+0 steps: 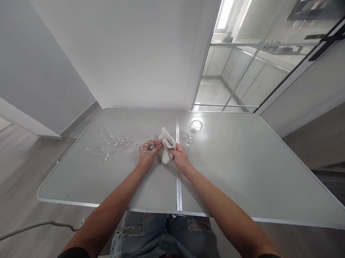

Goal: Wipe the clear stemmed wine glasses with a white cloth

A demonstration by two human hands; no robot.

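My left hand (148, 152) is closed around a clear wine glass (145, 147), whose bowl lies toward the left in the palm. A crumpled white cloth (167, 143) sits at the right end of that glass, over its foot or stem; which one I cannot tell. With its fingers closed, my right hand (181, 156) grips the cloth from the right. Another wine glass (195, 129) stands upright on the table, just beyond my right hand. Several clear glasses (111, 143) are grouped on the left half of the table, their outlines hard to separate.
The pale folding table (234, 167) has a metal seam (178, 183) down its middle and a metal rim. A white wall (136, 46) rises behind it. At the back right is a glass-paned door (251, 67). A grey hose (46, 223) hangs at the lower left.
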